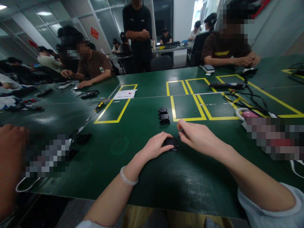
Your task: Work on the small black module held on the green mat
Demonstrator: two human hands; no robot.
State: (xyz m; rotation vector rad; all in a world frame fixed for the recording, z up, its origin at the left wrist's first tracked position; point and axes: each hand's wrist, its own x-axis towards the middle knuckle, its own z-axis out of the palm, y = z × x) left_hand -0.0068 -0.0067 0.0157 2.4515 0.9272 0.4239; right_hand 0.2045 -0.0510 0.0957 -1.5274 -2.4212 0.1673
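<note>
My left hand (157, 146), with a pale bracelet on its wrist, grips a small flat black square part (172, 143) against the green table (142, 177). Just right of that part is my right hand (198, 136), its thumb and forefinger pinched near the part's right edge; whatever lies between the fingertips is too small to make out. Beyond my hands, a black two-section block (164, 116) lies on the table.
A yellow-and-black screwdriver (98, 107) and a white paper (124, 94) lie to the left. Yellow tape outlines (190, 119) mark the far table. Black cables (251, 101) are at right. A person's arm (11, 167) reaches in at the left edge; others sit across.
</note>
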